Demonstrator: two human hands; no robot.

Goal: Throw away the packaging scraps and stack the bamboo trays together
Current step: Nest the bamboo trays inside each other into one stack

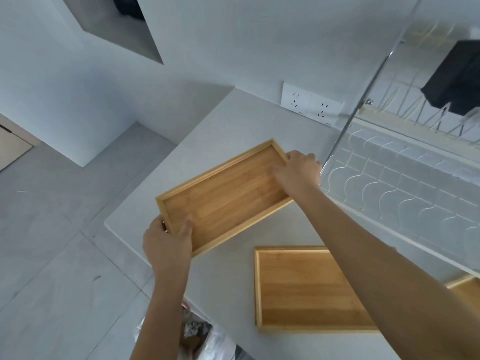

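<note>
Two hands gripped a long bamboo tray [223, 193] over the white counter [233, 120]: the left hand [167, 241] closed on its near corner, the right hand [298, 171] clamped on its far end. A second, empty tray [304, 289] lay flat nearby, and a bag of packaging scraps [205, 339] sat below the counter's edge.

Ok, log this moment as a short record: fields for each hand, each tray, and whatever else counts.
left hand: grips the near-left corner of the held tray
right hand: grips the far-right end of the same tray
held tray: empty, bamboo, over the counter, angled
second tray: empty, flat on the counter, partly under the right forearm
third tray: only a corner shows at right
stacking: not yet done
scraps: crumpled packaging below the counter edge
</note>
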